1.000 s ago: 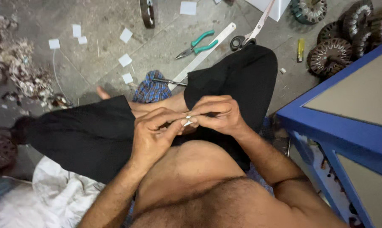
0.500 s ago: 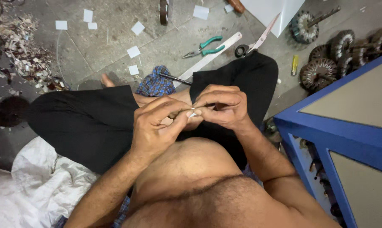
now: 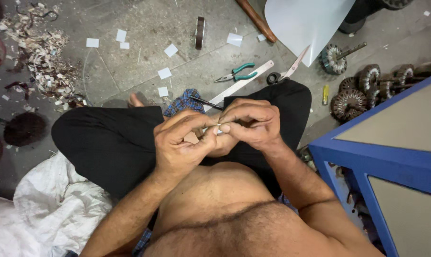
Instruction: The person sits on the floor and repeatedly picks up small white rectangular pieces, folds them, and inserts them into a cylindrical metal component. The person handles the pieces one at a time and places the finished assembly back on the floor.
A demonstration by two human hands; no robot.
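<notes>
Small white piece [image 3: 218,127] sits pinched between the fingertips of both hands above the lap: left hand [image 3: 179,145] and right hand [image 3: 251,124] touch, fingers clenched on it. Green-handled pliers [image 3: 237,74] lie far on the floor.

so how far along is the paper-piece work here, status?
Done: several small white cut paper squares lie scattered on the floor, with scissors and a ruler put down beside the large white sheet. In hand: left hand and right hand together pinch one small white piece over the lap. Left: the big sheet is mostly uncut, and the loose squares lie unhandled.
</notes>
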